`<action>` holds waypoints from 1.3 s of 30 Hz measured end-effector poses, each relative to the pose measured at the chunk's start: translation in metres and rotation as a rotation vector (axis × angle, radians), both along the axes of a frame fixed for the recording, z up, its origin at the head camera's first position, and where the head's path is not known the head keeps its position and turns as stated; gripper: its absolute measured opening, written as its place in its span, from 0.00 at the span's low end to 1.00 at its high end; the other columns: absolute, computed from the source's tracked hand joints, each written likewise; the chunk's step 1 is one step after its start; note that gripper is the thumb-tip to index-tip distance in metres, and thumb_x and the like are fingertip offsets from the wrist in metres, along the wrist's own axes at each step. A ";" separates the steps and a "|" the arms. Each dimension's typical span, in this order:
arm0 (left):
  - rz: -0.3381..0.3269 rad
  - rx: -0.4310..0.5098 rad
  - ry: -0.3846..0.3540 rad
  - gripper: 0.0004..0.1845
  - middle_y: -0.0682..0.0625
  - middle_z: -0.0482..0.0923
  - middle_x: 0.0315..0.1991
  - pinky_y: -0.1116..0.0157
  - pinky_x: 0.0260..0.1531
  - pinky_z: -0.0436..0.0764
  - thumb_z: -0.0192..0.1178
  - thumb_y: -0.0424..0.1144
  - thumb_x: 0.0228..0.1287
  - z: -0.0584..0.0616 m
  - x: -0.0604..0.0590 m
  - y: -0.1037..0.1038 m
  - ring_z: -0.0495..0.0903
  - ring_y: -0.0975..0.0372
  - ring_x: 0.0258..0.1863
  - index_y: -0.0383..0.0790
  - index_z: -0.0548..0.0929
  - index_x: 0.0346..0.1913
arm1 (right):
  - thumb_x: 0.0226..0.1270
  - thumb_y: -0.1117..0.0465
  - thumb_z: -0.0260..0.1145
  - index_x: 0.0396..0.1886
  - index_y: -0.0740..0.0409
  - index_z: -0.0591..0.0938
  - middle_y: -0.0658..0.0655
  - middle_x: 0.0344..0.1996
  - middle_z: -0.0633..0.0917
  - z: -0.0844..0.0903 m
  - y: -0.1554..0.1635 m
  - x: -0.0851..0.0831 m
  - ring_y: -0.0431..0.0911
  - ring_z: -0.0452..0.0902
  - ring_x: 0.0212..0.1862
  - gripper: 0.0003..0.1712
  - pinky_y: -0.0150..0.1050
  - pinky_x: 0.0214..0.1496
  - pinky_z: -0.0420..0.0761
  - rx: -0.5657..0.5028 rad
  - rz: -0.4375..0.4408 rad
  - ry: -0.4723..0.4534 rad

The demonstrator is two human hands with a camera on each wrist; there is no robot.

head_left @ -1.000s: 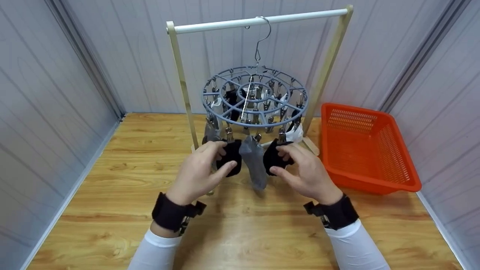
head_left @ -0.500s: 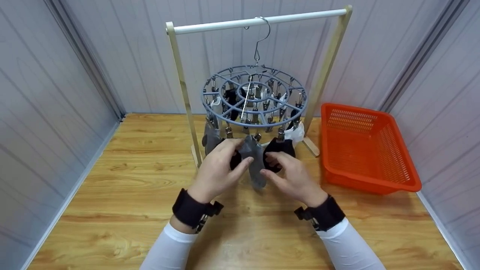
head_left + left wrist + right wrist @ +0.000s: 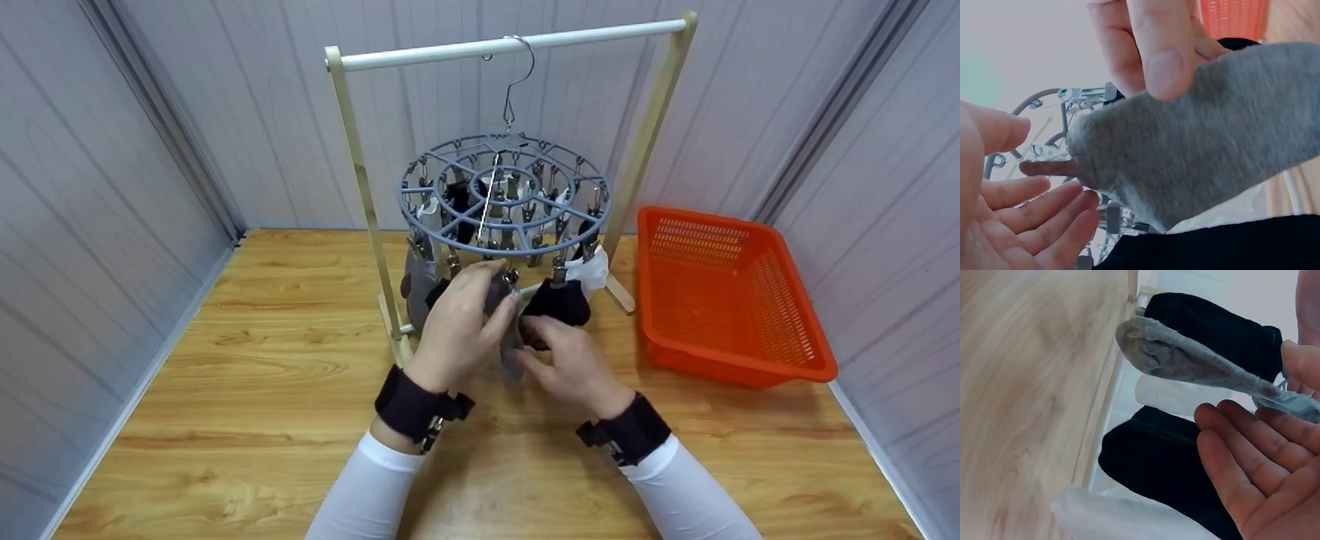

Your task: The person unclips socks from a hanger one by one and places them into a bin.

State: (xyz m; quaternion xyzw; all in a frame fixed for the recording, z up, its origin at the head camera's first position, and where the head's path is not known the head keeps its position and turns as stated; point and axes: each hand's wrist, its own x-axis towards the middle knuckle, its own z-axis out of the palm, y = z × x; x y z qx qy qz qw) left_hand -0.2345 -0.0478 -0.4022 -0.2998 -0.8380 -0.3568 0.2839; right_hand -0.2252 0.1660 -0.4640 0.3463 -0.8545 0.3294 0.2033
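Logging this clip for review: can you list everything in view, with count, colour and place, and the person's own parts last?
Grey sock: one in front, grey, hanging from a clip between both hands; another grey one at the hanger's left.
Black socks: at least two, clipped beside the grey one.
White sock: at least one, on the hanger's right side.
Round clip hanger: one, blue-grey, hooked on the rail.
Rail stand: one, white bar on pale wooden posts.
Basket: one, orange, right on the table.
Table: one, wooden.
Left hand: touches the grey sock near its clip.
Right hand: pinches the sock lower down.
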 end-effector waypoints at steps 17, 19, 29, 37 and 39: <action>-0.025 0.088 0.028 0.16 0.38 0.88 0.61 0.53 0.67 0.83 0.63 0.34 0.83 -0.005 -0.004 0.008 0.85 0.48 0.64 0.28 0.85 0.64 | 0.73 0.62 0.78 0.55 0.63 0.89 0.59 0.46 0.92 -0.004 0.000 0.001 0.51 0.90 0.45 0.15 0.46 0.45 0.92 0.019 -0.048 0.043; -0.030 0.089 0.029 0.15 0.38 0.88 0.60 0.53 0.66 0.84 0.63 0.34 0.84 -0.005 -0.004 0.008 0.85 0.48 0.63 0.28 0.86 0.64 | 0.73 0.63 0.78 0.53 0.63 0.90 0.59 0.45 0.92 -0.004 0.001 0.001 0.52 0.91 0.45 0.13 0.47 0.46 0.92 0.017 -0.056 0.042; -0.010 0.083 0.074 0.14 0.40 0.90 0.54 0.52 0.58 0.86 0.65 0.36 0.82 -0.006 -0.005 0.009 0.86 0.49 0.56 0.30 0.88 0.60 | 0.67 0.70 0.73 0.38 0.61 0.86 0.57 0.33 0.87 -0.004 0.006 -0.004 0.52 0.86 0.35 0.03 0.51 0.37 0.87 0.001 -0.084 0.045; 0.004 0.075 0.088 0.15 0.42 0.90 0.50 0.53 0.47 0.84 0.67 0.37 0.82 -0.006 -0.006 0.010 0.84 0.51 0.49 0.30 0.88 0.61 | 0.69 0.71 0.71 0.35 0.60 0.85 0.55 0.29 0.84 0.001 0.012 -0.006 0.48 0.82 0.33 0.03 0.45 0.35 0.84 -0.061 -0.063 -0.048; 0.006 0.078 0.085 0.16 0.42 0.90 0.50 0.54 0.45 0.84 0.67 0.38 0.82 -0.006 -0.006 0.010 0.84 0.51 0.48 0.30 0.88 0.62 | 0.71 0.69 0.73 0.36 0.60 0.86 0.53 0.28 0.83 0.003 0.013 -0.006 0.45 0.79 0.31 0.04 0.41 0.33 0.81 -0.075 -0.050 -0.084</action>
